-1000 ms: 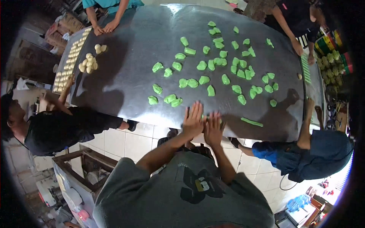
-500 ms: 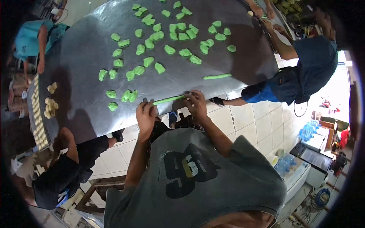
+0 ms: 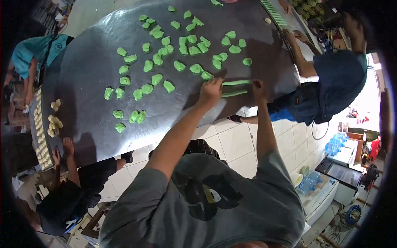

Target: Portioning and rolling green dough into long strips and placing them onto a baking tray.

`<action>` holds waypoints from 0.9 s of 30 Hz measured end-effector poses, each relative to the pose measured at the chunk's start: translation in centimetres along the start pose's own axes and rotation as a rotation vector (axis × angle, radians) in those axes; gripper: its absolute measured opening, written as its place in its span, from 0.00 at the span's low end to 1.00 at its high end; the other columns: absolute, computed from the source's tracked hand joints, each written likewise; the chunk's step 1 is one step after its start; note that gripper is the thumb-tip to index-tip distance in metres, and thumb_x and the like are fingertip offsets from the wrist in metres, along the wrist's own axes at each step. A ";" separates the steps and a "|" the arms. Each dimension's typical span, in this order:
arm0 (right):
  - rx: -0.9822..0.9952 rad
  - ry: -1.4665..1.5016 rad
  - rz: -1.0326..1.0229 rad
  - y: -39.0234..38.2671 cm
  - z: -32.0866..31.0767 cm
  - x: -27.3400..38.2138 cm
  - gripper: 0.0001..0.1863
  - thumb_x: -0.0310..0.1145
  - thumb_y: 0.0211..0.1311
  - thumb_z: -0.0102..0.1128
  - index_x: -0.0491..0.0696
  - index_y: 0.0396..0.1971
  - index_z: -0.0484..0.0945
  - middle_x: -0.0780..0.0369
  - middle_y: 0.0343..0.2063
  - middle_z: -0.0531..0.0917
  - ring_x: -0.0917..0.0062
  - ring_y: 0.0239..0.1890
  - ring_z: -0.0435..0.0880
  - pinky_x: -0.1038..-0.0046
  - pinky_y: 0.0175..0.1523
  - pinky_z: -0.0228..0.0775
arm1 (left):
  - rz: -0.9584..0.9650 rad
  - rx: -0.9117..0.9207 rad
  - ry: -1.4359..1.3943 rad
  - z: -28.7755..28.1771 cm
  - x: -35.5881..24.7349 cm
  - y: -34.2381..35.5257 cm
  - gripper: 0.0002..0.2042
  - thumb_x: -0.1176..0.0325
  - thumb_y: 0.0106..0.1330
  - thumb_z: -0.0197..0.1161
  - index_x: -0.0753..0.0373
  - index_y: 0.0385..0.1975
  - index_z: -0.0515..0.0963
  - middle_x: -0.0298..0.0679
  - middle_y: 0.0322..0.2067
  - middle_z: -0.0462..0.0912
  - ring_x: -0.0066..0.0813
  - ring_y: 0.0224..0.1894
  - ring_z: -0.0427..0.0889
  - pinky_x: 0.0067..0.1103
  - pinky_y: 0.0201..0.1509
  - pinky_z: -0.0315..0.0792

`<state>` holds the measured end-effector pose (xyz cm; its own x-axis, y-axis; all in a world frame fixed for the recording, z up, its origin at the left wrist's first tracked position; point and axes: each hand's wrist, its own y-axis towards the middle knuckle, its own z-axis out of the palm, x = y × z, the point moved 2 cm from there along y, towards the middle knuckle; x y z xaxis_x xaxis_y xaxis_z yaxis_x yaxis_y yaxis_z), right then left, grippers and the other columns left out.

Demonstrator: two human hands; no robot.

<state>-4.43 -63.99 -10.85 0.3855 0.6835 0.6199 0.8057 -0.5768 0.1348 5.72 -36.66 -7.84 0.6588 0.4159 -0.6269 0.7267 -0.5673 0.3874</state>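
Note:
My left hand [image 3: 211, 90] pinches the left end of a long green dough strip [image 3: 235, 82] near the table's near right edge. My right hand [image 3: 258, 87] grips that strip's right end. A second green strip [image 3: 234, 93] lies just below it on the dark steel table [image 3: 87, 70]. Several irregular green dough pieces [image 3: 156, 79] are scattered over the middle and back of the table. A small cluster of cream dough balls [image 3: 55, 125] sits at the left, beside a tray lined with rows of cream pieces [image 3: 42, 146].
Co-workers in teal [image 3: 37, 58] at back left, black [image 3: 62, 206] at front left, and dark blue [image 3: 333, 87] at right line the table. Green strips fill a tray [image 3: 273, 14] at back right. Water bottles [image 3: 308, 182] stand on a white cabinet [image 3: 314, 198] beyond tiled flooring [image 3: 231, 140].
Both my hands have moved right and up the table with a rolled strip, which is now beside the other strip. The view has also shifted since a second ago.

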 end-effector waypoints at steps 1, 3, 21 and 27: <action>0.083 -0.167 -0.035 0.2 0.2 -1.6 0.15 0.37 0.59 0.67 0.46 0.44 0.82 0.54 0.38 0.85 0.62 0.42 0.84 0.60 0.49 0.74 | -0.031 0.131 0.039 1.8 0.9 -0.3 0.18 0.71 0.59 0.65 0.60 0.51 0.77 0.45 0.44 0.83 0.50 0.44 0.81 0.38 0.46 0.75; -0.095 -0.328 -0.142 -0.3 1.6 0.5 0.16 0.36 0.59 0.67 0.46 0.45 0.81 0.53 0.39 0.84 0.59 0.44 0.82 0.58 0.51 0.73 | 0.016 0.135 0.021 1.3 3.1 -2.5 0.18 0.71 0.61 0.61 0.61 0.53 0.76 0.46 0.46 0.81 0.48 0.48 0.79 0.37 0.50 0.74; 0.271 -0.081 -0.422 -16.6 11.2 18.0 0.25 0.32 0.62 0.62 0.42 0.59 0.73 0.47 0.58 0.76 0.55 0.61 0.73 0.54 0.65 0.62 | -0.128 0.000 0.097 -12.3 4.4 -22.9 0.20 0.72 0.56 0.67 0.61 0.51 0.77 0.45 0.60 0.75 0.42 0.58 0.77 0.34 0.60 0.74; 0.344 -0.412 -0.841 -15.8 15.2 18.9 0.39 0.53 0.74 0.39 0.38 0.72 0.51 0.44 0.72 0.52 0.49 0.75 0.49 0.40 0.74 0.33 | -0.160 -0.096 0.058 -11.8 4.8 -23.6 0.17 0.70 0.57 0.68 0.63 0.47 0.79 0.43 0.59 0.76 0.41 0.55 0.79 0.33 0.56 0.75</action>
<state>-3.07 -35.15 -13.02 -0.2969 0.9497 0.0998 0.9496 0.2827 0.1352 -5.99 -12.91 -11.97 0.5414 0.5368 -0.6471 0.8365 -0.4215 0.3502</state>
